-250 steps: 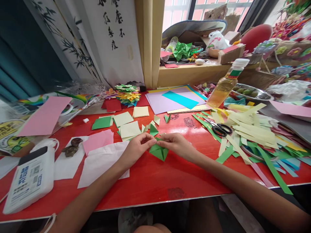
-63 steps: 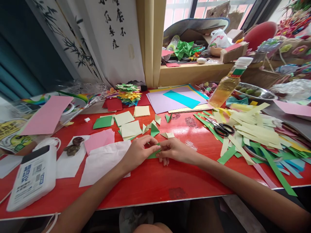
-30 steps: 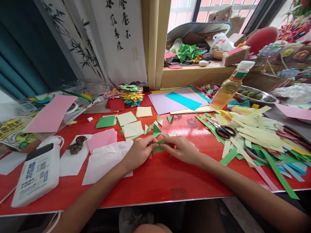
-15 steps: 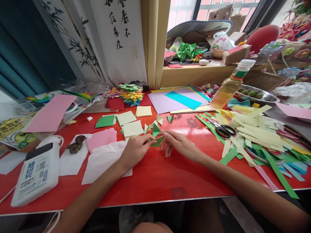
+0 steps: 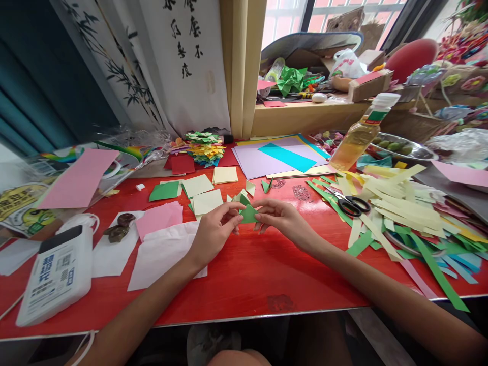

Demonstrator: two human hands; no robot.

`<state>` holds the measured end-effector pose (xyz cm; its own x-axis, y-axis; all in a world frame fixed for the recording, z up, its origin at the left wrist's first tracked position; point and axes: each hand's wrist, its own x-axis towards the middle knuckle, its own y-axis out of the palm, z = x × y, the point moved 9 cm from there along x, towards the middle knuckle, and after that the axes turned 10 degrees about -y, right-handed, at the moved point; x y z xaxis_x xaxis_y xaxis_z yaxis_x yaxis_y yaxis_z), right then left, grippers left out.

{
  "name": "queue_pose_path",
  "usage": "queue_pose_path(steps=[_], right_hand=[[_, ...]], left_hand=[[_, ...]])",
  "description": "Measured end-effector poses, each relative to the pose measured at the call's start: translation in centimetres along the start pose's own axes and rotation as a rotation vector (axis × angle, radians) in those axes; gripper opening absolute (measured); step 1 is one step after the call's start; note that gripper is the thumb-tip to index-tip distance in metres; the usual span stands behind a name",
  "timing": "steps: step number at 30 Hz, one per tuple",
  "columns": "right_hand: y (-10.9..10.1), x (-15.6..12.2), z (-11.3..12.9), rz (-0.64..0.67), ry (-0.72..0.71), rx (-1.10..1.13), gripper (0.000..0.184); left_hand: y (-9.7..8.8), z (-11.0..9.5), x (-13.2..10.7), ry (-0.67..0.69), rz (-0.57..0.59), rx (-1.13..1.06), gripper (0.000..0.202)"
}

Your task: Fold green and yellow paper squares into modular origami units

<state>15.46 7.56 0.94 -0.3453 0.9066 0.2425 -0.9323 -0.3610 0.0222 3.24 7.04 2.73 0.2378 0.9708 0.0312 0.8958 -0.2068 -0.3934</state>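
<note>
A small folded piece of green paper [image 5: 249, 214] is held just above the red table by both hands. My left hand [image 5: 218, 229] pinches its left side between thumb and fingers. On the opposite side, my right hand [image 5: 284, 221] grips it the same way, with fingertips partly hidden behind the paper. Right behind the hands lie several small folded cream and green pieces [image 5: 250, 188]. Another folded green piece [image 5: 267, 186] rests a little farther back. To the left are cream paper squares [image 5: 208, 202] with green ones peeking out beneath.
Black-handled scissors [image 5: 354, 205] lie by a heap of paper strips [image 5: 404, 208] on the right. A bottle of yellowish liquid [image 5: 360, 134] stands behind them. At left are pink paper [image 5: 162, 217], a white tissue [image 5: 163, 254] and a white plastic pack [image 5: 57, 277].
My right hand has closed its fingers on the green paper's right side. The paper has turned to face me, lying more level between both hands.
</note>
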Motion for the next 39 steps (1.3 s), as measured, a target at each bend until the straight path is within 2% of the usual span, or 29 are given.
queue_pose_path(steps=[5, 15, 25, 31, 39], right_hand=[[-0.1, 0.0, 0.3, -0.019, -0.032, -0.041, 0.014], [0.0, -0.1, 0.9, -0.018, -0.066, -0.010, 0.013], [-0.2, -0.1, 0.8, -0.042, -0.049, 0.032, 0.015], [-0.5, -0.1, -0.2, -0.071, 0.047, 0.085, 0.021], [-0.5, 0.0, -0.1, -0.077, 0.042, 0.084, 0.019]], left_hand=[[0.0, 0.2, 0.1, -0.035, 0.001, -0.069, 0.018], [0.1, 0.3, 0.3, -0.040, 0.020, -0.151, 0.008], [0.1, 0.7, 0.6, -0.113, 0.071, -0.282, 0.014], [0.0, 0.3, 0.3, -0.083, 0.071, -0.255, 0.016], [0.1, -0.5, -0.1, 0.008, 0.064, -0.117, 0.016]])
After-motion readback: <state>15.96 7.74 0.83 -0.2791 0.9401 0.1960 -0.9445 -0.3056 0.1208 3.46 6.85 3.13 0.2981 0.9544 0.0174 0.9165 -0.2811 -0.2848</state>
